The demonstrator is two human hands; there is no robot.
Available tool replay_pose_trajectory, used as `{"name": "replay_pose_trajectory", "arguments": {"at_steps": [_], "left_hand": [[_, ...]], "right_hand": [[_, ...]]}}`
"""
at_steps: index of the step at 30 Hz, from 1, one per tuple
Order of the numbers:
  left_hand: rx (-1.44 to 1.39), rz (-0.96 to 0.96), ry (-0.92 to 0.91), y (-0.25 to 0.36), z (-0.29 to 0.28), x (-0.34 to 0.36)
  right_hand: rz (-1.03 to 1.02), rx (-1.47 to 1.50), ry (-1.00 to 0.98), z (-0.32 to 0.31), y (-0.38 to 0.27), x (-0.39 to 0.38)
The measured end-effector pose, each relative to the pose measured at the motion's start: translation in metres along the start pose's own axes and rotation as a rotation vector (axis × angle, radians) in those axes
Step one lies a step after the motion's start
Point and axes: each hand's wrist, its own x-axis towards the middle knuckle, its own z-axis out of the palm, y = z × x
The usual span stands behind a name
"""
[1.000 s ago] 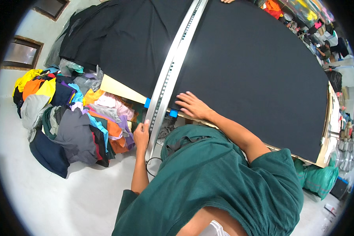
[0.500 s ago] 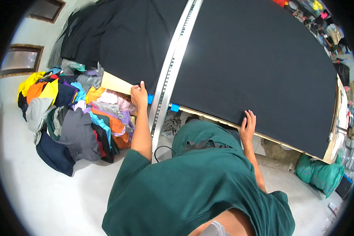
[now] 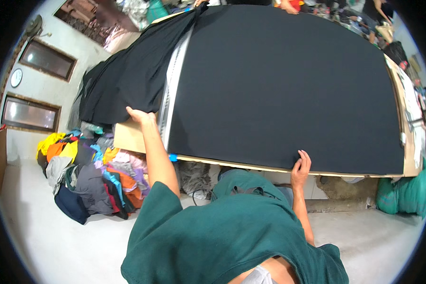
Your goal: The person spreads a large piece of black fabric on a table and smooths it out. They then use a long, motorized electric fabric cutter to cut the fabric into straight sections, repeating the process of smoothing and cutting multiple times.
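Black fabric (image 3: pixel 284 90) lies flat over the big table in front of me. A pale metal rail (image 3: pixel 172 94) crosses it, and left of the rail lies a looser, wrinkled part of black fabric (image 3: pixel 128 78). My left hand (image 3: pixel 142 116) is closed on the near edge of this loose part, its fingertips partly hidden, above a bare corner of the wooden board (image 3: pixel 128 136). Near the table's front edge my right hand (image 3: pixel 301 168) rests with fingers stretched out on the flat fabric, holding nothing.
Another person's hand (image 3: pixel 288 5) rests at the far edge; a further hand (image 3: pixel 201 2) is by the loose fabric's far corner. A pile of coloured clothes (image 3: pixel 92 175) lies on the floor at left. A green sack (image 3: pixel 402 194) stands at right.
My left hand has moved from the board's edge beside the rail onto the loose fabric. That fabric's far corner now overlaps the rail's far end. The whole view has shifted.
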Motion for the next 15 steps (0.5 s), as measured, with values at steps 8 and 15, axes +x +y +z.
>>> {"name": "replay_pose_trajectory", "arguments": {"at_steps": [8,15], "left_hand": [[0.252,-0.07,-0.005,-0.113,0.015,-0.417],[0.612,-0.013,-0.434,-0.21,0.041,-0.654]], "right_hand": [[-0.007,0.044,-0.044,-0.203,0.108,0.037],[0.145,0.032,0.035,-0.325,0.209,0.053]]}}
